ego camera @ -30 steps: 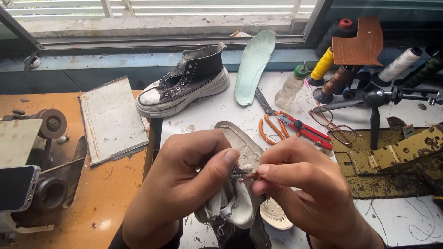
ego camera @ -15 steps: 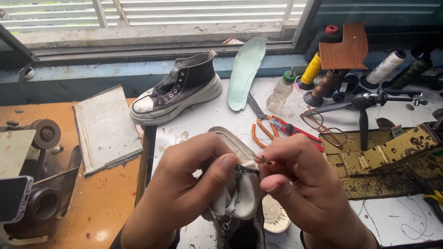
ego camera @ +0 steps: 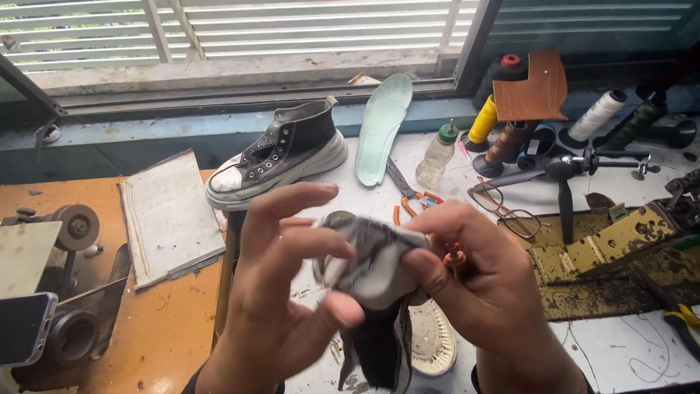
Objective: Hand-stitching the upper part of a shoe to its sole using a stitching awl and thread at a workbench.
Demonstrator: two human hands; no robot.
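- The left hand [ego camera: 284, 292] is raised over the near edge of the white worktable [ego camera: 627, 350], its thumb pressed against the grey upper of a worn high-top shoe [ego camera: 372, 284] and its fingers curled round the shoe's far side, so the hand is closed on it.
- The right hand [ego camera: 488, 284] grips the same shoe from the other side, thumb on the grey fabric and fingers folded; a small red-handled tool [ego camera: 455, 257] stands out between those fingers, its tip hidden.
- The shoe is held up between both hands, blurred, with its dark body hanging down and its pale ridged sole [ego camera: 432, 339] showing below the right hand.
- To the left lies an orange wooden bench [ego camera: 160, 335] with a black metal machine wheel [ego camera: 76, 226], a phone [ego camera: 25, 328] at the frame's edge and a flat grey board [ego camera: 168, 215].
- To the right, past the right hand, sits a worn yellow-green metal machine [ego camera: 620, 248].
- Farther out on the table lie orange-handled pliers [ego camera: 408, 201] and a pair of glasses [ego camera: 503, 208].
- Beyond them stands a second black high-top shoe [ego camera: 284, 157] with a white sole, a pale green insole [ego camera: 380, 128] leaning on the sill, and a small clear bottle [ego camera: 436, 155] with a green cap.
- Farthest right are thread spools [ego camera: 503, 131] in yellow, brown, white and dark green, with a brown leather piece [ego camera: 538, 91] propped behind.
- A louvred window [ego camera: 306, 29] closes the back.
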